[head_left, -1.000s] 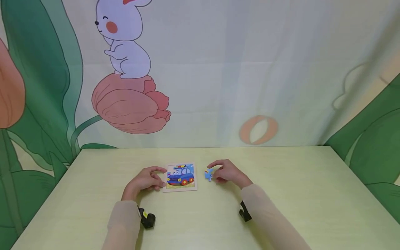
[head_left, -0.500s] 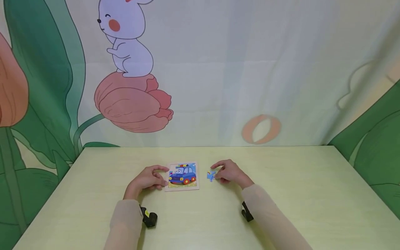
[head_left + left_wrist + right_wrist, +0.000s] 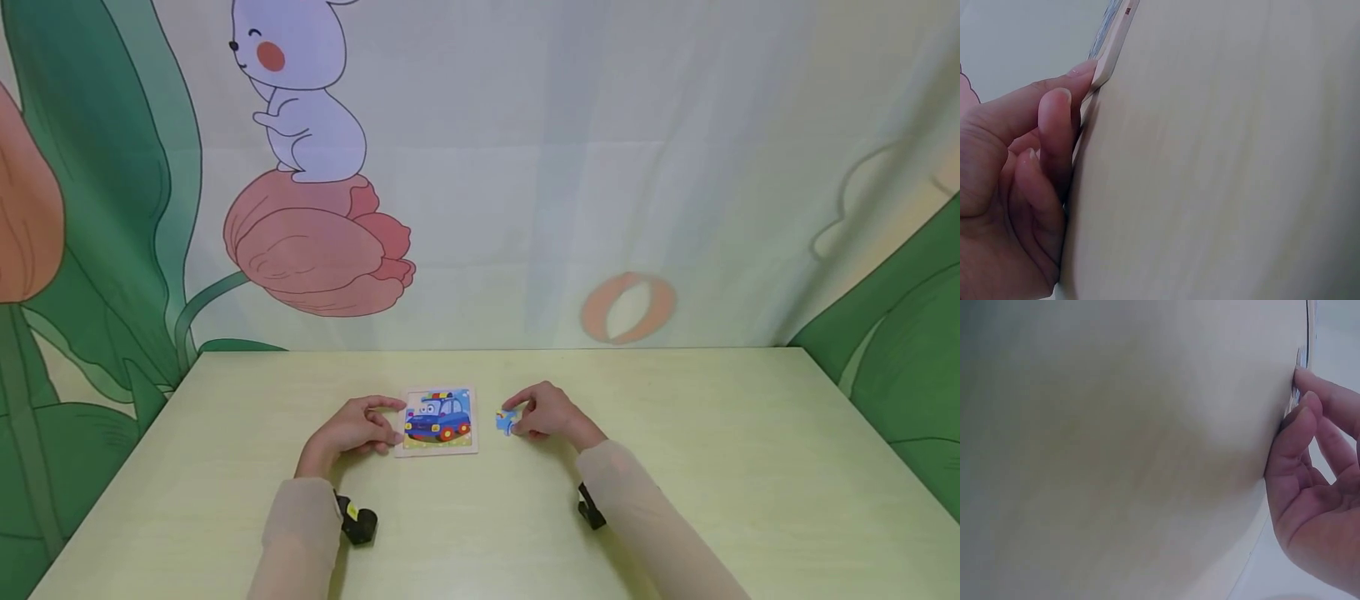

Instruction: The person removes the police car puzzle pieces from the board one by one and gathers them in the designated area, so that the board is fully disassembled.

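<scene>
A small square jigsaw puzzle (image 3: 437,423) in a pale wooden frame lies on the table, showing a blue cartoon car. Bare pale wood shows at its upper left. My left hand (image 3: 352,427) holds the frame's left side between thumb and index finger; in the left wrist view the thumb presses at the frame's corner (image 3: 1110,62), other fingers curled below. Just right of the frame, my right hand (image 3: 551,412) pinches a light-blue puzzle piece (image 3: 505,422) close over the table. Fingers (image 3: 1329,400) hide most of that piece in the right wrist view.
The pale wooden table (image 3: 675,500) reaches back to a printed curtain (image 3: 480,167) with a rabbit and flowers. Black wrist devices (image 3: 360,525) sit at both sleeves. A narrow gap of tabletop separates the frame from the piece.
The blue piece has turned slightly within my right fingers. My left hand stays at the frame's left edge, and the whole head view has shifted a little.
</scene>
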Available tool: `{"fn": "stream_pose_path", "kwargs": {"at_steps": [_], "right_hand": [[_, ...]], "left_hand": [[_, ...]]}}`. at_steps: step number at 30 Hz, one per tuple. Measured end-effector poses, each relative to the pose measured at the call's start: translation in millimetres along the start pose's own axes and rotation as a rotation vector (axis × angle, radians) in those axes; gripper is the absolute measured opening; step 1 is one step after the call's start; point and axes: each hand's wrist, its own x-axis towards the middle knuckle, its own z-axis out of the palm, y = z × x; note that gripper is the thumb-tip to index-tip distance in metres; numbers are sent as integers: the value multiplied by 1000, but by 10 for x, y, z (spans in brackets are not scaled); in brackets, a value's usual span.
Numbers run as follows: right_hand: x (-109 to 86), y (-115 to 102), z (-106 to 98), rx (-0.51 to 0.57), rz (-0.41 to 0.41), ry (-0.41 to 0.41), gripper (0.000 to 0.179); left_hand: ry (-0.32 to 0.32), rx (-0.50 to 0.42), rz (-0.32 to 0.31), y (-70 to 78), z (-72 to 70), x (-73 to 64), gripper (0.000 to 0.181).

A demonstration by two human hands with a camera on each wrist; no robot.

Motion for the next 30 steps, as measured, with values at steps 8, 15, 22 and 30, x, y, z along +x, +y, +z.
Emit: {"fn": "stream_pose_path", "kwargs": {"at_steps": [8, 15, 22, 30], "right_hand": [[32, -15, 17, -17, -9, -15, 28], [21, -22, 23, 6, -21, -23, 28], [27, 20, -23, 71, -44, -48, 32], [82, -140, 4, 84, -107, -10, 29]], "left_hand": [[-11, 22, 3, 9, -38, -17, 52], [-16, 12, 14, 13, -47, -42, 51], [-24, 2, 30, -4, -40, -24, 51], [-22, -18, 39, -20, -21, -9, 51]]}}
